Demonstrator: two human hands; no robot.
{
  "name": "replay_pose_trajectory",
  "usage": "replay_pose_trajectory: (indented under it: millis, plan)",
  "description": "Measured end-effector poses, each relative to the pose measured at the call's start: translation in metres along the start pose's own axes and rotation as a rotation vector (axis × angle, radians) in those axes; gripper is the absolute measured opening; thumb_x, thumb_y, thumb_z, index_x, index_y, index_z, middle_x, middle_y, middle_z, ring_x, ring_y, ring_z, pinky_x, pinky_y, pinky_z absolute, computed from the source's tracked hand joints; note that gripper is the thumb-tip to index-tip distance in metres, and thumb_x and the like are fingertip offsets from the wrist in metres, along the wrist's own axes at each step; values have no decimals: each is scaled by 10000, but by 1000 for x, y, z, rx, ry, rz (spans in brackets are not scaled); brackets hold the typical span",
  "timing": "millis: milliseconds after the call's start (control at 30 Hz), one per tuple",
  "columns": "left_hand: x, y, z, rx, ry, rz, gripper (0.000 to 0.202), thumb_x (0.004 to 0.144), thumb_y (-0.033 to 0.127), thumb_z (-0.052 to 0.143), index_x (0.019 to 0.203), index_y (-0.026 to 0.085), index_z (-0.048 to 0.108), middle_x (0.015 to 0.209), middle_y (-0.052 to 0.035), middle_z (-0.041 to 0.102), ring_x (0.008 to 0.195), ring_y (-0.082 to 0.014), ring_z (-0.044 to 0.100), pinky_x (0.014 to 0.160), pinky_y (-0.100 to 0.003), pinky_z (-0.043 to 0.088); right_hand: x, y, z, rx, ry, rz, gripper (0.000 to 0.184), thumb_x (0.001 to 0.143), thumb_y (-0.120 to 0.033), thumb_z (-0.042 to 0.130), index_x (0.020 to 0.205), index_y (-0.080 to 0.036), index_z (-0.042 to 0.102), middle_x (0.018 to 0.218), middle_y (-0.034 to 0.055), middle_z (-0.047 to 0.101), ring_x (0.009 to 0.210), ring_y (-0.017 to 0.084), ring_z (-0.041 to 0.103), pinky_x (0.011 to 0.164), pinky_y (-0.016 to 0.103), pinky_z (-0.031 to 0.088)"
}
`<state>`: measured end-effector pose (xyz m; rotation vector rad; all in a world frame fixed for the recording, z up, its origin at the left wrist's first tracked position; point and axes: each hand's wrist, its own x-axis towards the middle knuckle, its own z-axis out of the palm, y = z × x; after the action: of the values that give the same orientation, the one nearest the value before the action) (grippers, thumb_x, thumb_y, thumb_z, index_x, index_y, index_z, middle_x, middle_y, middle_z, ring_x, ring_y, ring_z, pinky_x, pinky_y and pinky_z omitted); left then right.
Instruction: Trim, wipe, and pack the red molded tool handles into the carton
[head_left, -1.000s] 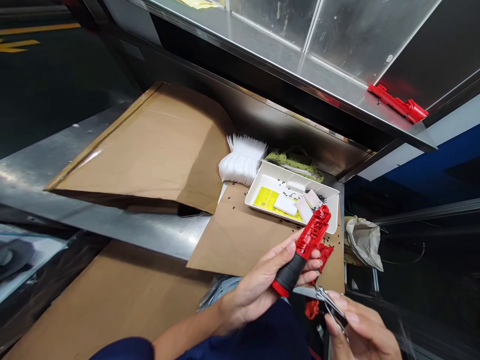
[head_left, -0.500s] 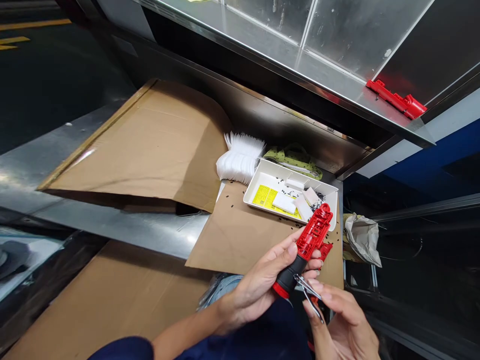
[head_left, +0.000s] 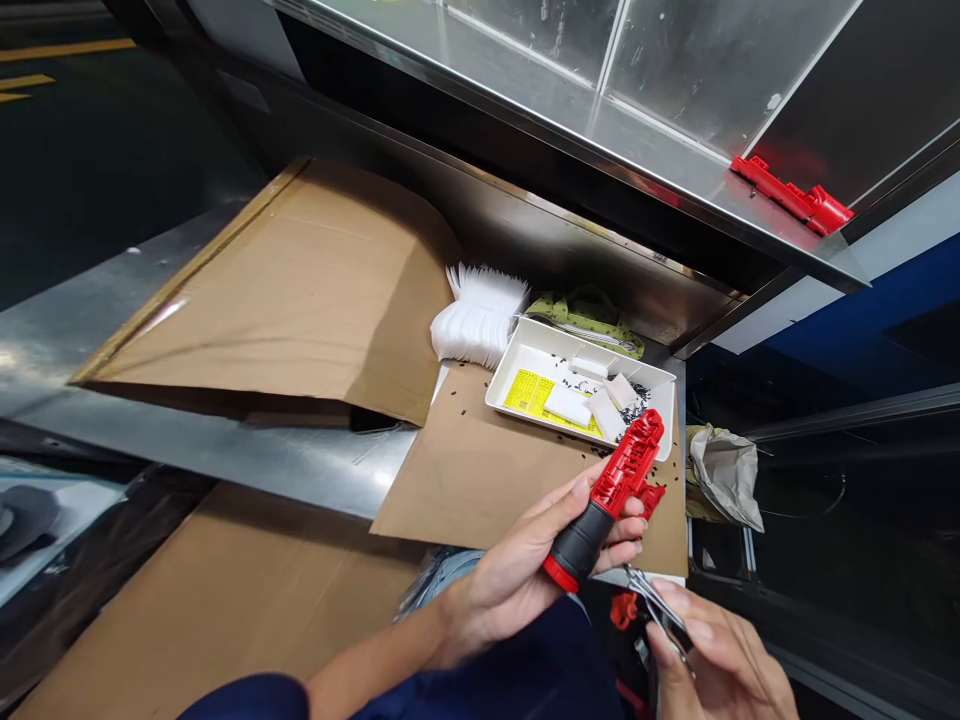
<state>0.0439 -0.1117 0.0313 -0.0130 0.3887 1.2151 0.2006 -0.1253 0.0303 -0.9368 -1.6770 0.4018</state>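
Red-black handle [head_left: 600, 515], pointing up-right, left fingers [head_left: 626, 533] gripping it, right fingers [head_left: 694, 630] pinching pliers [head_left: 654, 600]

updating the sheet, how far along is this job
Done: hard to tell, though small black bits lie scattered in the white tray and on the cardboard sheet. In hand: the left hand grips a red tool with a black handle, the right hand holds small metal pincers. Remaining: a stack of white pieces and a red part on the steel ledge sit untouched.
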Motion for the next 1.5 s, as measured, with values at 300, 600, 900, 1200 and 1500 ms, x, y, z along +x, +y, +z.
replay_pose_trajectory:
  millis: [300, 600, 900, 1200, 1500]
  plan:
    - [1, 0, 0, -15, -14, -1, 303, 885, 302, 695, 1157, 170, 710, 1069, -137, 756, 929, -185, 727, 849, -294, 561, 8, 5, 17, 53, -14, -150, 177, 777, -71, 736, 918, -159, 672, 780, 40, 753, 661, 183, 737, 582, 262, 629]
    - [1, 0, 1, 26, 12, -8, 338, 923, 286, 647, 1242, 174, 657, 1104, -136, 749, 957, -185, 721, 889, -316, 550, 6, -7, 18, 25, 14, -14, 131, 812, -137, 751, 906, -175, 669, 769, 14, 736, 693, 147, 723, 628, 219, 603]
    - [4, 0, 0, 48, -39, 10, 378, 862, 329, 724, 1213, 194, 690, 1054, -115, 753, 931, -179, 713, 859, -288, 551, 5, 4, 4, 4, -54, -103, 180, 781, -42, 732, 893, -154, 646, 810, 18, 753, 708, 171, 750, 653, 243, 630]
    - [1, 3, 3, 26, 7, 5, 295, 891, 293, 687, 1163, 179, 699, 1049, -116, 756, 938, -186, 721, 855, -296, 554, 10, 0, 12, 18, -65, -110, 113, 845, -139, 714, 927, -168, 642, 797, 37, 747, 709, 179, 749, 612, 250, 633]
    - [0, 0, 3, 36, 41, -16, 425, 903, 289, 672, 1304, 163, 609, 1083, -134, 743, 927, -192, 715, 864, -317, 543, 11, 1, 14, 31, -36, -149, 206, 784, -72, 744, 950, -158, 658, 790, 36, 756, 679, 175, 743, 616, 247, 638]
